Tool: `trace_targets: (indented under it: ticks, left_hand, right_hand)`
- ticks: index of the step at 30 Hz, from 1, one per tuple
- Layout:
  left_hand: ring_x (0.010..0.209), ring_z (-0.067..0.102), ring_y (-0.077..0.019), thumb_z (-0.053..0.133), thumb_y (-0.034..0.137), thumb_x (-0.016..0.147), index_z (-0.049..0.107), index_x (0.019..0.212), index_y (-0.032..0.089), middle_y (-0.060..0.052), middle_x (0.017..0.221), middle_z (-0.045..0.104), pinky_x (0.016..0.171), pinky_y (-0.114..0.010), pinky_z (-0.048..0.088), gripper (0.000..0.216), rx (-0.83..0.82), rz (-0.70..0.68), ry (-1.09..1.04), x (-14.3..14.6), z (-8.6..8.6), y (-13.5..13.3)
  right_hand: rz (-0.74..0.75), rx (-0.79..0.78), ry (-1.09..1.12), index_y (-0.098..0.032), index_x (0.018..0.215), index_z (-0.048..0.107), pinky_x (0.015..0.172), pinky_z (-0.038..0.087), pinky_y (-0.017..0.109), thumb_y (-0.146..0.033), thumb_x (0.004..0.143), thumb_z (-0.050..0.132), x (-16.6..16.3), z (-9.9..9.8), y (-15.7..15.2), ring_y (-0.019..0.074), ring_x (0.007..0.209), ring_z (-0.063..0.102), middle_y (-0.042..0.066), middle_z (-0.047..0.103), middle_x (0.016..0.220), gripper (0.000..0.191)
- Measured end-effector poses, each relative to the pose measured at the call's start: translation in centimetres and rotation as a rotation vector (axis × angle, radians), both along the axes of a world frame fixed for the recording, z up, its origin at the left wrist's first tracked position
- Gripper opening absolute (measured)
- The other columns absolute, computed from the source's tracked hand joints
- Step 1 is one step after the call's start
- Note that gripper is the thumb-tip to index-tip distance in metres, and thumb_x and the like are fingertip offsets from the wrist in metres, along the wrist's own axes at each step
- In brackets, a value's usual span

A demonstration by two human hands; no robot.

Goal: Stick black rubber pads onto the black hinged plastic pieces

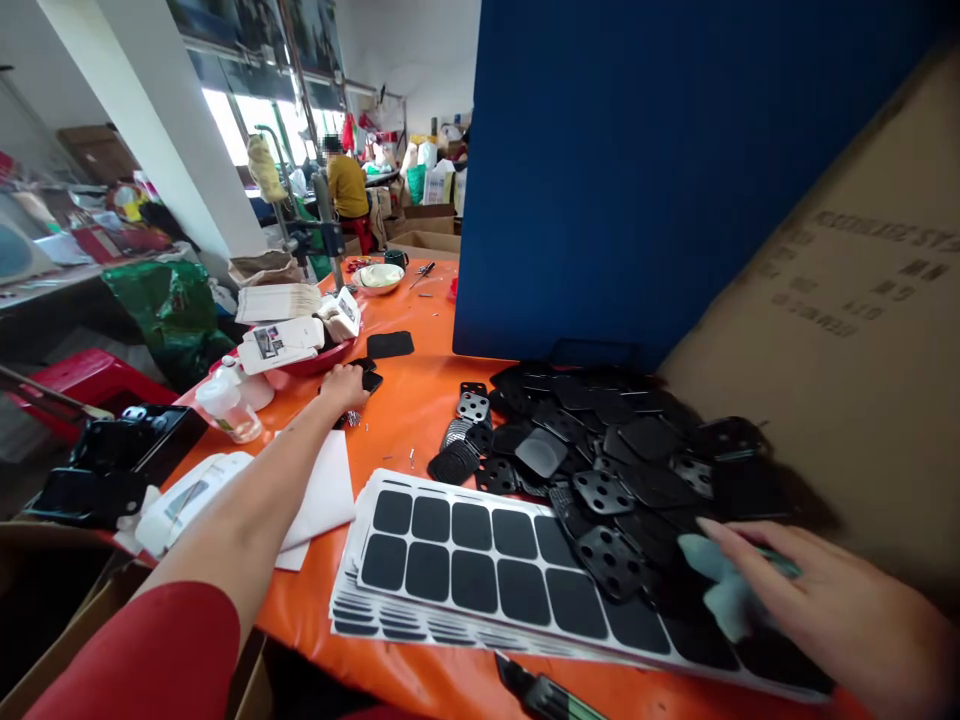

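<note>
Orange worktop [420,410], glossy vinyl by the look, in a cluttered workshop; blue panel [637,170] upright behind the bench, brown cardboard sheet [847,330] leaning at the right.

My left hand [343,386] is stretched far out, fingers curled down onto a small black piece [369,380] near the red bowl [315,362]. Fingers look closed over it, but I can't tell if it's actually pinched or just pressed flat.

My right hand [810,605] lies flat and loosely spread at the near edge of the pile of black plates [607,450], fingers over a pale teal cloth [724,590]. Touching it, not gripping hard.

Handling guess: the plates look like thin rigid moulded plastic, squarish with rounded corners, some perforated with round holes, some ribbed. Light, stiff, smooth faces, likely to slide off each other in the heap. Best taken by opposite edges, one at a time. The cloth is soft and limp, so it can be grabbed anywhere.

The sheet stack of black pads [480,560] sits in front of me: matte rounded squares on white backing, probably foam or rubber adhesive. Flexible; I'd peel from a corner.

Utility knife [536,692] at the near edge, white papers [322,495] under my left forearm, clear bottle [225,408] further left. One person is seated far back by the window.
</note>
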State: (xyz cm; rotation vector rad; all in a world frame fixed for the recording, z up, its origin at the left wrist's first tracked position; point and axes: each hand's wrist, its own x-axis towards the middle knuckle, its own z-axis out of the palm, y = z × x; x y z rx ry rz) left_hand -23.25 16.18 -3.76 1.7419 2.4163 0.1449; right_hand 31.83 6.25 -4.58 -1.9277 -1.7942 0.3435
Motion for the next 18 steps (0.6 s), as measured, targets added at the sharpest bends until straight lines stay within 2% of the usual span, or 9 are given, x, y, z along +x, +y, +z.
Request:
trace_targets:
  ticks: [3,5,8,11,13,15,18]
  left_hand:
    - [0.128,0.043,-0.0322,0.066,0.033,0.083,0.057,0.12,0.012,-0.016,0.134,0.053,0.107,-0.051,0.032,0.043,-0.017,-0.009,-0.009,0.4,-1.4,0.9]
    - [0.128,0.044,-0.0303,0.062,0.037,0.087,0.057,0.122,0.014,-0.013,0.136,0.051,0.107,-0.054,0.033,0.042,-0.019,0.035,-0.038,0.8,-1.8,1.3]
    - [0.128,0.044,-0.0308,0.06,0.04,0.089,0.056,0.124,0.015,-0.013,0.137,0.049,0.107,-0.056,0.032,0.043,-0.015,0.107,-0.151,1.8,-1.4,1.5]
    - [0.125,0.046,-0.0333,0.058,0.038,0.089,0.055,0.122,0.011,-0.019,0.133,0.051,0.104,-0.055,0.034,0.042,-0.025,0.11,-0.375,3.6,0.1,0.9]
    - [0.117,0.053,-0.0332,0.054,0.035,0.09,0.054,0.12,0.008,-0.023,0.124,0.057,0.098,-0.049,0.04,0.04,-0.053,0.069,-0.584,5.5,1.4,-0.3]
    - [0.103,0.061,-0.0287,0.044,0.037,0.094,0.053,0.12,0.009,-0.022,0.113,0.063,0.088,-0.042,0.047,0.04,-0.086,0.01,-0.8,8.1,2.7,-2.6]
    - [0.08,0.065,-0.021,0.02,0.055,0.096,0.058,0.117,0.013,-0.016,0.098,0.067,0.07,-0.033,0.05,0.061,-0.165,-0.074,-1.184,12.8,4.2,-7.4]
  right_hand:
    - [0.047,-0.152,-0.011,-0.039,0.074,0.074,0.063,0.049,0.041,-0.066,0.071,0.059,-1.7,-0.6,-2.0,0.0255,0.073,0.07,0.014,0.074,0.091,0.031]
    - [0.092,-0.125,0.025,-0.038,0.074,0.074,0.066,0.052,0.039,-0.065,0.073,0.057,-2.6,-0.7,-3.2,0.0253,0.077,0.071,0.012,0.075,0.09,0.031]
    - [0.167,-0.059,0.104,-0.032,0.078,0.074,0.069,0.055,0.038,-0.061,0.078,0.056,-3.7,-0.3,-5.2,0.0261,0.077,0.071,0.009,0.075,0.087,0.035]
    - [0.161,-0.021,0.258,-0.026,0.08,0.072,0.066,0.056,0.035,-0.058,0.083,0.056,-5.0,0.9,-7.1,0.024,0.068,0.069,0.005,0.073,0.073,0.036]
    - [0.156,-0.021,0.364,-0.025,0.079,0.07,0.061,0.055,0.03,-0.055,0.085,0.057,-6.1,1.8,-8.3,0.0214,0.062,0.066,0.003,0.07,0.066,0.033]
    - [0.194,-0.02,0.433,-0.024,0.078,0.07,0.058,0.054,0.028,-0.052,0.085,0.059,-7.3,2.6,-9.1,0.0198,0.061,0.064,0.003,0.068,0.068,0.03]
    - [0.354,0.016,0.462,-0.024,0.079,0.071,0.057,0.053,0.027,-0.045,0.087,0.061,-9.3,3.6,-9.8,0.0189,0.063,0.064,0.004,0.066,0.073,0.024]
